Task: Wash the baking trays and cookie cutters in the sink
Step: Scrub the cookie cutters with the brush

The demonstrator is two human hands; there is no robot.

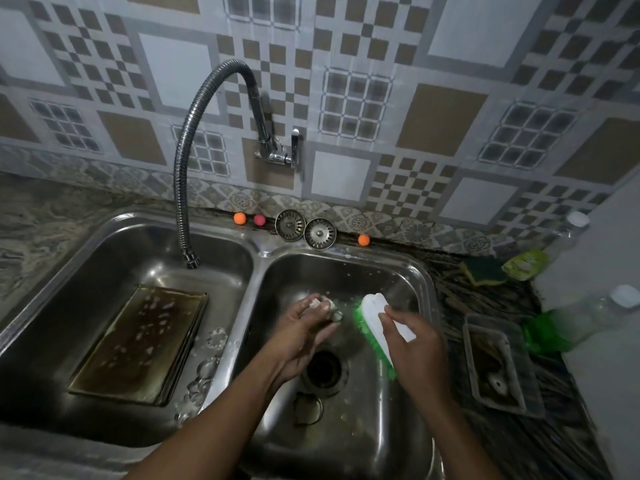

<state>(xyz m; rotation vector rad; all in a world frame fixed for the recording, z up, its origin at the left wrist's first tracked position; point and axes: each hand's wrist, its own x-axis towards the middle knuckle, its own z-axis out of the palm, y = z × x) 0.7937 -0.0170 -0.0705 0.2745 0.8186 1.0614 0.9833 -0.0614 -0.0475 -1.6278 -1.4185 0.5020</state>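
The marbled stone counter (41, 216) carries a double-bowl stainless steel sink (258, 245). Two round metal strainers (290, 225) lean against the wall behind it, near three small foam-like balls (239, 218). To the right lie a green-and-yellow sponge (483, 270) and a clear rectangular plastic container (468, 344). The left bowl holds a rectangular metal baking tray (138, 344) with suds on it.

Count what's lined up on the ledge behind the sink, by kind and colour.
Orange balls: 2
Pink ball: 1
Metal sink strainers: 2
Total: 5
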